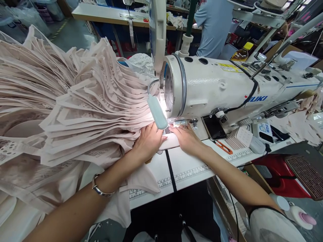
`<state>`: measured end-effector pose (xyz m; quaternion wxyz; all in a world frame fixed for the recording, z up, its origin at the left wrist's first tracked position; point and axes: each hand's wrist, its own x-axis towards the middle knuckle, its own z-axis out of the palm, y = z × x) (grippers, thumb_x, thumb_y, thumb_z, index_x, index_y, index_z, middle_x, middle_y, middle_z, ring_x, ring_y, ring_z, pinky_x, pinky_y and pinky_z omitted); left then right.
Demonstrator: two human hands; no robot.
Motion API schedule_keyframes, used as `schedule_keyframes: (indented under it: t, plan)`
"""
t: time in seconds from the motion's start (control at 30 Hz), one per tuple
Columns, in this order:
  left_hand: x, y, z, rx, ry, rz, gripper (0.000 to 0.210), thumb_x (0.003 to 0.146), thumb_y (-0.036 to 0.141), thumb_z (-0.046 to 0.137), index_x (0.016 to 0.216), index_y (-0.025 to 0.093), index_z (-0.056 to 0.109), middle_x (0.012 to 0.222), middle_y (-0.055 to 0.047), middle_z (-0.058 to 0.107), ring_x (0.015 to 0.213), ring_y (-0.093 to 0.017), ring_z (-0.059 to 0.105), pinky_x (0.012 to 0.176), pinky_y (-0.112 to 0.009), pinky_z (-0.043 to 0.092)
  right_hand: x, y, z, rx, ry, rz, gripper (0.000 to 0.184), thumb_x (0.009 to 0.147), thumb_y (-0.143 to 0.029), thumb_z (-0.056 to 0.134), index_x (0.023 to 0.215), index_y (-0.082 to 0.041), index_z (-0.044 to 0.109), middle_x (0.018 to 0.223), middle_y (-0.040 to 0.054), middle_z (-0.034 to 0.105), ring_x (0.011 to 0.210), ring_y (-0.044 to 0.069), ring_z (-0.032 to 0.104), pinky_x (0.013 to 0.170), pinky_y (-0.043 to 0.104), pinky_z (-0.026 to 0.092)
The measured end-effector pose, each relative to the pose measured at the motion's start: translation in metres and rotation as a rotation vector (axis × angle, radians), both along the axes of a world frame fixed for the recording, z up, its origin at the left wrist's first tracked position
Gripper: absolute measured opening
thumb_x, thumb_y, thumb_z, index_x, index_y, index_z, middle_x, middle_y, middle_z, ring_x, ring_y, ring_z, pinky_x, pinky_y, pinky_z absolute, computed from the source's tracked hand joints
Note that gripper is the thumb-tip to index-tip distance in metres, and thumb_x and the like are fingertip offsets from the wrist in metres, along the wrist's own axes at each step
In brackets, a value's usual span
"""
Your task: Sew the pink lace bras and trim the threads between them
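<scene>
My left hand (148,139) is at the sewing machine's needle area, its fingers closed on the edge of a pale beige lace-trimmed garment (145,178). Part of that garment hangs over the table's front edge. Close by on the right, my right hand (186,138) has its fingertips pinched together at the presser foot, on the same pale fabric. The needle is mostly hidden behind a grey-green guard (157,112). A large pile of matching beige garments (101,97) fans out to the left, reaching up to my left hand.
The white sewing machine (209,87) stretches to the right. A phone (214,127), orange thread snips (223,147) and a stack of pale cut pieces (239,137) lie right of my hand. Ruler tape (194,171) lines the table's front. Behind stands a person in blue (214,28).
</scene>
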<state>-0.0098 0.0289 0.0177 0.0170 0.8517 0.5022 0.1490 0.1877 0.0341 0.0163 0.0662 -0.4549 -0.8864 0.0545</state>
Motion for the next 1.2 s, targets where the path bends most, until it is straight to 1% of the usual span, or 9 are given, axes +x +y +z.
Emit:
schedule_keyframes:
  t: [0.1,0.17,0.27,0.4,0.53,0.63,0.83,1.0,1.2]
  plan:
    - [0.001,-0.004,0.0,0.054,0.041,-0.023,0.028,0.094,0.03,0.047,0.107,0.012,0.064,0.103,-0.016,0.063,0.105,-0.033,0.055,0.085,-0.044,0.042,-0.001,0.005,-0.001,-0.004,0.01,-0.097,0.048,0.088,-0.012,0.03,0.13,-0.013,0.052,0.116,0.0147,0.064,0.102,0.025,0.058,0.095,0.043,0.04]
    - [0.001,-0.008,0.001,0.089,0.083,-0.056,0.032,0.097,0.027,0.038,0.103,0.01,0.065,0.096,-0.016,0.065,0.098,-0.031,0.057,0.086,-0.044,0.04,-0.003,0.011,0.0,-0.054,-0.013,-0.152,0.046,0.088,-0.014,0.032,0.128,-0.015,0.056,0.104,0.0138,0.067,0.092,0.025,0.059,0.093,0.041,0.041]
    - [0.001,-0.01,0.005,0.088,0.119,-0.062,0.035,0.098,0.022,0.031,0.104,0.008,0.063,0.095,-0.017,0.065,0.093,-0.029,0.058,0.088,-0.045,0.039,-0.008,0.017,0.005,-0.067,-0.03,-0.194,0.042,0.088,-0.014,0.033,0.116,-0.021,0.063,0.097,0.0102,0.069,0.09,0.025,0.059,0.088,0.039,0.041]
    - [0.001,0.002,0.01,-0.059,0.074,0.027,0.025,0.094,0.021,0.04,0.107,0.011,0.058,0.101,-0.015,0.065,0.097,-0.029,0.06,0.083,-0.041,0.043,-0.014,0.013,0.012,0.042,-0.1,-0.177,0.036,0.085,-0.008,0.034,0.099,-0.02,0.064,0.094,0.0104,0.067,0.086,0.025,0.057,0.078,0.037,0.041]
    - [0.0,0.016,0.01,-0.148,0.002,-0.003,0.019,0.092,0.024,0.045,0.104,0.015,0.056,0.105,-0.013,0.065,0.104,-0.029,0.058,0.088,-0.041,0.044,-0.014,0.009,0.011,0.079,-0.138,-0.096,0.034,0.083,-0.003,0.032,0.09,-0.017,0.063,0.083,0.0095,0.064,0.074,0.022,0.053,0.072,0.034,0.039]
    - [-0.001,0.018,0.009,-0.146,-0.022,-0.012,0.019,0.092,0.023,0.044,0.106,0.015,0.054,0.11,-0.013,0.064,0.108,-0.03,0.057,0.092,-0.043,0.042,-0.011,0.008,0.006,0.102,-0.125,-0.083,0.037,0.085,-0.003,0.03,0.094,-0.015,0.065,0.084,0.0099,0.064,0.074,0.021,0.053,0.071,0.033,0.039]
    - [0.0,0.017,0.006,-0.143,-0.037,-0.018,0.019,0.091,0.023,0.045,0.105,0.016,0.054,0.11,-0.013,0.064,0.108,-0.029,0.057,0.092,-0.042,0.043,-0.007,0.006,0.002,0.157,-0.113,-0.119,0.042,0.088,-0.004,0.031,0.109,-0.013,0.066,0.086,0.0127,0.066,0.079,0.023,0.057,0.078,0.036,0.041]
    - [0.0,0.018,0.004,-0.129,-0.052,-0.002,0.015,0.09,0.022,0.046,0.101,0.017,0.054,0.105,-0.012,0.064,0.105,-0.029,0.058,0.092,-0.042,0.043,-0.006,0.007,0.0,0.119,-0.113,-0.109,0.045,0.084,-0.003,0.036,0.114,-0.018,0.065,0.098,0.0091,0.069,0.085,0.022,0.059,0.088,0.038,0.04]
    - [0.001,0.016,0.002,-0.105,-0.07,-0.003,0.016,0.09,0.022,0.044,0.101,0.017,0.054,0.099,-0.011,0.065,0.103,-0.028,0.059,0.091,-0.042,0.043,-0.009,0.006,0.001,0.019,-0.111,-0.161,0.05,0.083,-0.002,0.032,0.12,-0.017,0.063,0.102,0.0119,0.068,0.081,0.024,0.06,0.085,0.04,0.04]
